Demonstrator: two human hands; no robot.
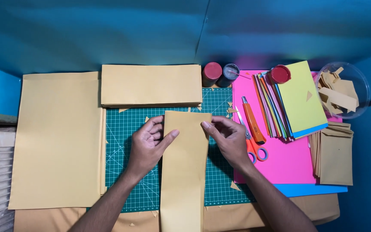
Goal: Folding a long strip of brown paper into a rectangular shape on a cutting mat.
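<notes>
While the left hand [147,144] presses the tan paper strip [183,172] onto the green cutting mat [125,141], the right hand [226,137] pinches its top right edge. The strip seems folded lengthwise. An orange utility knife [252,121] lies near the right hand.

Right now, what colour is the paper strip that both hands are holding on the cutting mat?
Tan, like brown kraft paper: the paper strip shows plainly in the head view, on the green gridded mat.

Tan paper strip [183,172]; cutting mat [125,141] green, white grid lines; knife [253,122] orange; scissors [254,148] orange handles; big sheet [284,163] pink; jar lids [280,74] dark red; backdrop [151,30] blue.
</notes>
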